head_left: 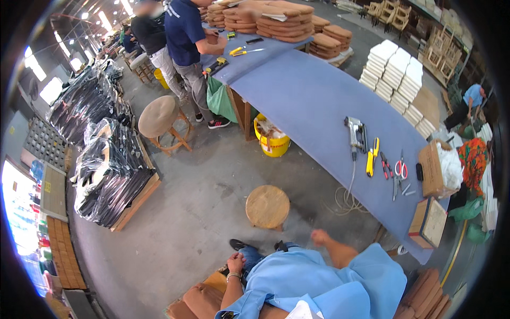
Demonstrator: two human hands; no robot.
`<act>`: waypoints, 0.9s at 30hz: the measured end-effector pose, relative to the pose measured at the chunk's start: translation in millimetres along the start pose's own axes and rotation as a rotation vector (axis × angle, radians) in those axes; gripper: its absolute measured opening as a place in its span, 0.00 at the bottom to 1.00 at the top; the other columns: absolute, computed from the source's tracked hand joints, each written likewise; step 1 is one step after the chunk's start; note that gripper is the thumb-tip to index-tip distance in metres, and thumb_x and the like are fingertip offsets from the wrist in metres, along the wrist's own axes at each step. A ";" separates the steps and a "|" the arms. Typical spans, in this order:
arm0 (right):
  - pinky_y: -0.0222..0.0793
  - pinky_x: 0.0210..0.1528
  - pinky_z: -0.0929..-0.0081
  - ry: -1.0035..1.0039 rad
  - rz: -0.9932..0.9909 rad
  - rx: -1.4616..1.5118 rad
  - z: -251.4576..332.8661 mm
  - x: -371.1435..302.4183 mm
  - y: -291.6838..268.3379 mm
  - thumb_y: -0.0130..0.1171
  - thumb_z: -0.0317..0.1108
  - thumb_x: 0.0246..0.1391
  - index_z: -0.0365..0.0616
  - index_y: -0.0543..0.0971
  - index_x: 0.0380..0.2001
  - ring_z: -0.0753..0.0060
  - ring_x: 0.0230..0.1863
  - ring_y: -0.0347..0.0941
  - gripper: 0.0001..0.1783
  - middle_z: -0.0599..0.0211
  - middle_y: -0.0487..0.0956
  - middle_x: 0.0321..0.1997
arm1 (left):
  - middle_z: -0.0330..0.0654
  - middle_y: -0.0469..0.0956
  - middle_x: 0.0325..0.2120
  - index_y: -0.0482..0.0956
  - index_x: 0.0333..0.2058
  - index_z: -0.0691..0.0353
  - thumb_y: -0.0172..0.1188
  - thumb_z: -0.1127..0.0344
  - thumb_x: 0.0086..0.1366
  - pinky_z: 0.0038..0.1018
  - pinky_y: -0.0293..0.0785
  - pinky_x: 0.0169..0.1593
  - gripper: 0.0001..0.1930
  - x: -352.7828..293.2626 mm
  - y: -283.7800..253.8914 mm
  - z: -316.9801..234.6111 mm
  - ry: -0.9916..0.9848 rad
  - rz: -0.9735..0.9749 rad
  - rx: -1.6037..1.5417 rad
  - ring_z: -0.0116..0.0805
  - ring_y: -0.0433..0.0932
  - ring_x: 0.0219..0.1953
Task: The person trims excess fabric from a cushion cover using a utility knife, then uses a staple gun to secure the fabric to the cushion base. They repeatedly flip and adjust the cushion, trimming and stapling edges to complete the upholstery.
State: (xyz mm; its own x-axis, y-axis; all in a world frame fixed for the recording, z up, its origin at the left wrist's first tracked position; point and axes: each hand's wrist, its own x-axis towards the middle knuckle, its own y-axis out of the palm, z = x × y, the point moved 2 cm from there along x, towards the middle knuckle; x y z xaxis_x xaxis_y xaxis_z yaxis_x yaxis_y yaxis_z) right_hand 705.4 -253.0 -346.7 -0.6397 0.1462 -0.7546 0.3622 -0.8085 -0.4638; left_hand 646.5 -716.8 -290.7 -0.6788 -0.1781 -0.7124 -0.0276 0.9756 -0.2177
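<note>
My left hand (236,262), with a bracelet at its wrist, hangs beside my leg with fingers curled and nothing visible in them. Just below it are brown cushions (204,297). Out in front of my body, my right hand (320,237) looks loosely closed, a little blurred, with no object showing. It is apart from the blue-grey worktable (308,80). On that table lie a staple gun (357,135) with an air hose, a yellow utility knife (371,162), red-and-black pliers (386,166) and red-handled scissors (401,169). A round wooden stool (268,206) stands ahead of me.
A yellow bucket (272,146) sits under the table, with coiled hose (348,202) on the floor nearby. Wrapped dark panels (114,173) and a padded stool (159,116) are left. A cardboard box (433,165) stands at the table's right. A co-worker (186,32) works at the far end.
</note>
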 end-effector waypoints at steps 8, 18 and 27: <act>0.76 0.44 0.52 -0.424 0.126 0.023 4.5 76.2 97.1 0.58 0.47 0.60 0.46 0.88 0.38 0.59 0.42 0.83 0.18 0.52 0.86 0.39 | 0.50 0.88 0.39 0.85 0.50 0.65 0.70 0.50 0.62 0.31 0.83 0.46 0.26 104.4 -42.1 -41.1 0.091 0.034 0.352 0.34 0.89 0.35; 0.79 0.33 0.74 -0.364 0.146 0.519 482.9 101.6 95.6 0.57 0.38 0.70 0.42 0.79 0.56 0.72 0.34 0.83 0.17 0.60 0.85 0.42 | 0.43 0.87 0.34 0.86 0.44 0.67 0.64 0.60 0.67 0.27 0.80 0.31 0.15 194.9 -262.3 -68.4 -0.121 -0.218 0.142 0.31 0.86 0.30; 0.79 0.29 0.74 -0.250 -0.082 0.528 440.9 126.5 72.6 0.56 0.33 0.70 0.40 0.80 0.52 0.72 0.30 0.83 0.12 0.58 0.85 0.41 | 0.41 0.88 0.36 0.85 0.47 0.65 0.64 0.56 0.67 0.28 0.82 0.33 0.18 263.0 -205.7 -155.6 -0.089 0.093 0.395 0.30 0.87 0.32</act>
State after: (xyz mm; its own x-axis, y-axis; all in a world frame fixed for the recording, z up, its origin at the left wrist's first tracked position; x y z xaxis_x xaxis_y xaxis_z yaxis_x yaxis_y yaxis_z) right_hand 351.9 -544.4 -271.1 -0.8151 0.1334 -0.5638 -0.0408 -0.9839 -0.1739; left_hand 359.5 -944.4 -329.5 -0.5984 -0.1192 -0.7923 0.3263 0.8669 -0.3769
